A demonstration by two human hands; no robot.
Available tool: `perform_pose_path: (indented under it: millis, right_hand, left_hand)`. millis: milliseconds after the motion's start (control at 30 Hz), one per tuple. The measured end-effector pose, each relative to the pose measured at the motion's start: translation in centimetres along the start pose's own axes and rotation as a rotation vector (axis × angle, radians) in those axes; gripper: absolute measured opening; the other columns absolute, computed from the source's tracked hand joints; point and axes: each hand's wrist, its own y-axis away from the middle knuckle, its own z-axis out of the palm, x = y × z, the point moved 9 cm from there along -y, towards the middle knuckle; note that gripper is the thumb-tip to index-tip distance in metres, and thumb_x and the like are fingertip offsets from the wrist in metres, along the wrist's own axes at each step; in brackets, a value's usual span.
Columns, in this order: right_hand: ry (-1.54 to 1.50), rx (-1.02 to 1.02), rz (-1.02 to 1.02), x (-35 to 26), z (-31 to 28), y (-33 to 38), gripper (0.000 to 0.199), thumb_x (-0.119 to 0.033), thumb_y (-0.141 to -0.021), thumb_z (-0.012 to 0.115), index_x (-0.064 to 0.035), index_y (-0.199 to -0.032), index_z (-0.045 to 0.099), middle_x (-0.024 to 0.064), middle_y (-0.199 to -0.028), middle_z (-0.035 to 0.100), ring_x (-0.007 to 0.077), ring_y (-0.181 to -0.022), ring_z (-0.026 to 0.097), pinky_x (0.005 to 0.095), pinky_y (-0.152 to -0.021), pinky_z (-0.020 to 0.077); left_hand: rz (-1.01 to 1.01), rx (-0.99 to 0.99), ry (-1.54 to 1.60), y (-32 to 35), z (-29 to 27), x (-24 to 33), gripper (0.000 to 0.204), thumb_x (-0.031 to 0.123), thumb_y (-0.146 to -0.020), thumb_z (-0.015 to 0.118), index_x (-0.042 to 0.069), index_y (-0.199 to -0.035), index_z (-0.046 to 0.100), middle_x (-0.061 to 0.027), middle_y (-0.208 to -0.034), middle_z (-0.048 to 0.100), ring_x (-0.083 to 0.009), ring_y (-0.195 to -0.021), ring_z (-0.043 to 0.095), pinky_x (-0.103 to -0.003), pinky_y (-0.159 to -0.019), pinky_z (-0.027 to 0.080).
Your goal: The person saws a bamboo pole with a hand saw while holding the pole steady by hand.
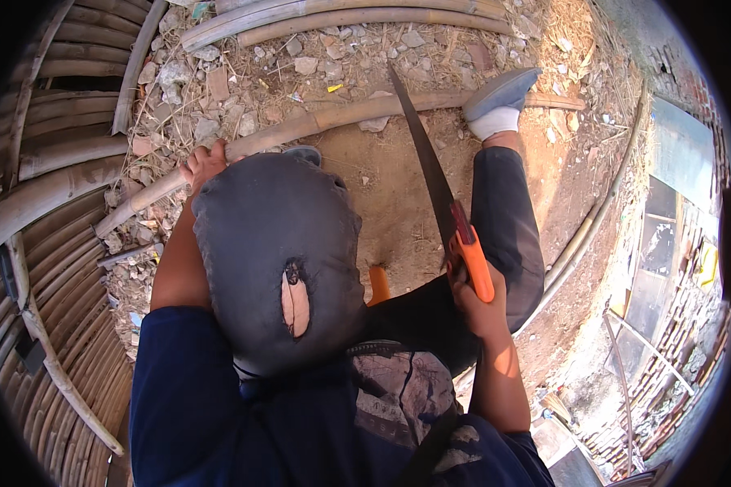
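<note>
My left hand [204, 163] grips a long bamboo pole [300, 126] that lies across rubble-strewn ground. My right hand [480, 306] is closed on the orange handle of a hand saw [472, 258]. Its long dark blade [425, 154] runs up and away from me, and its far end crosses the pole. My right foot in a grey shoe [499, 91] rests on the pole to the right of the blade. My left knee, in dark torn trousers [276, 252], hides the pole's middle stretch below my left hand.
Stacked bamboo poles [49, 195] fill the left side, and two more poles [341, 20] lie at the top. Broken bricks and stones [211, 81] litter the ground. A thin pole [585, 235] curves along the right, beside a brick wall [682, 325].
</note>
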Motion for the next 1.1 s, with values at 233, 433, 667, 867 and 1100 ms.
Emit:
perform_pose_path:
  millis: [233, 433, 667, 867, 1100]
  right_hand:
    - [0.229, 0.031, -0.172, 0.4, 1.2, -2.6, 0.007, -0.003, -0.081, 0.061, -0.0030, -0.086, 0.057, 0.0015, -0.078, 0.057, 0.0098, -0.069, 0.054, 0.0252, -0.063, 0.0440]
    - [-0.190, 0.113, -0.041, 0.4, -4.5, 2.8, 0.005, -0.001, -0.077, 0.055, -0.0003, -0.082, 0.054, 0.0040, -0.060, 0.052, 0.0093, -0.048, 0.050, 0.0202, -0.045, 0.0366]
    - [-0.211, 0.173, -0.086, -4.9, -1.4, -1.7, 0.005, -0.001, -0.079, 0.056, -0.0014, -0.084, 0.055, 0.0044, -0.063, 0.054, 0.0092, -0.049, 0.049, 0.0226, -0.046, 0.0377]
    - [-0.047, 0.234, -0.203, -6.4, -3.7, 2.3, 0.007, 0.001, -0.078, 0.054, -0.0013, -0.085, 0.054, 0.0051, -0.067, 0.054, 0.0105, -0.052, 0.050, 0.0235, -0.046, 0.0372]
    - [-0.123, 0.317, -0.255, -6.1, -3.0, 7.4, 0.008, 0.003, -0.079, 0.051, 0.0006, -0.086, 0.054, 0.0069, -0.068, 0.055, 0.0132, -0.053, 0.052, 0.0254, -0.050, 0.0409]
  left_hand:
    - [0.008, -0.144, -0.016, -0.5, -1.2, 1.3, 0.069, 0.062, -0.090, 0.064, 0.032, -0.149, 0.044, -0.0191, -0.149, 0.040, -0.0427, -0.147, 0.032, -0.066, -0.121, 0.011]
    - [-0.013, -0.043, -0.020, -0.1, -1.3, 0.2, 0.069, 0.051, -0.089, 0.068, 0.031, -0.150, 0.042, -0.0189, -0.150, 0.040, -0.0413, -0.147, 0.031, -0.064, -0.122, 0.010]
    - [0.083, 0.227, 0.024, 0.4, -1.0, 1.4, 0.063, 0.042, -0.089, 0.066, 0.025, -0.147, 0.045, -0.0140, -0.141, 0.044, -0.0364, -0.143, 0.036, -0.065, -0.122, 0.012]
    - [0.389, 0.367, 0.051, 1.4, -2.8, 5.6, 0.049, 0.037, -0.091, 0.065, 0.015, -0.134, 0.055, -0.0100, -0.129, 0.055, -0.0327, -0.130, 0.052, -0.057, -0.114, 0.035]
    - [0.447, 0.123, -0.009, 0.8, -5.3, 7.6, 0.031, 0.029, -0.092, 0.062, 0.010, -0.118, 0.062, -0.0130, -0.124, 0.060, -0.0339, -0.117, 0.065, -0.044, -0.095, 0.056]
